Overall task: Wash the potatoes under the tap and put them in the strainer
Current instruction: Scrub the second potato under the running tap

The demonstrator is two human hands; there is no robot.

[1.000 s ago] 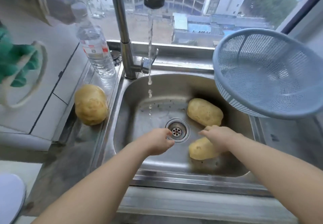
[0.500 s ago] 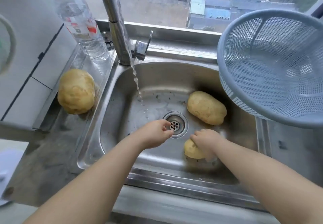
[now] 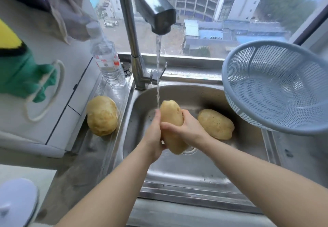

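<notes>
Washing step: left hand [image 3: 154, 138] and right hand [image 3: 186, 129], fingers clamped on potato [image 3: 173, 126] at frame centre, under tap [image 3: 156, 12] stream. Next, likely: rub clean, carry right to empty strainer [image 3: 276, 86].

text: none is reading clearly | water bottle [image 3: 107, 61]: its label is showing red and white marks, too blurred
</notes>
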